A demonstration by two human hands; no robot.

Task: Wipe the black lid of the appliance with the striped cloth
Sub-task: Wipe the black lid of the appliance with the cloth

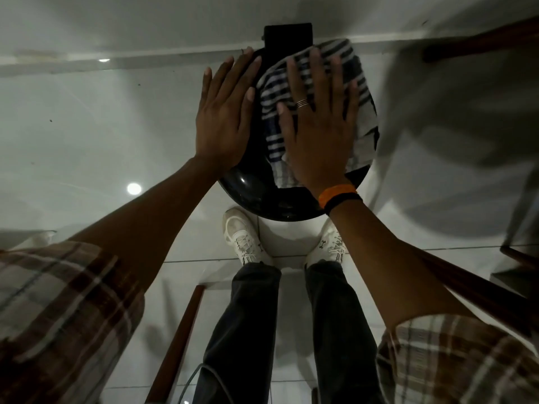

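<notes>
From where I watch, my left hand lies flat along the left rim of the black lid, fingers straight and together, palm down. Its grip is fully open and has hold of nothing; it only braces the lid so it does not shift. Just right of it the lid's glossy dome shows bare, a dark band running from the rim near my left palm round to the near edge above my shoes.

Further right, the striped cloth is spread over the middle and right of the lid, bunched in folds at its near side. My right hand presses flat on top of it, fingers splayed, a ring on one finger and an orange and black band at the wrist. That grip is open too: the cloth is pinned under the palm, not pinched or clutched. A black block stands at the far side of the lid, partly behind the cloth. The lid seems to sit on a glass surface, since my legs show through below.

I judge the wiping is in progress, with the right half covered. The next move calls for sliding the cloth leftward and toward me over the bare band, keeping pressure even, and lifting my left hand clear as the cloth reaches it.
</notes>
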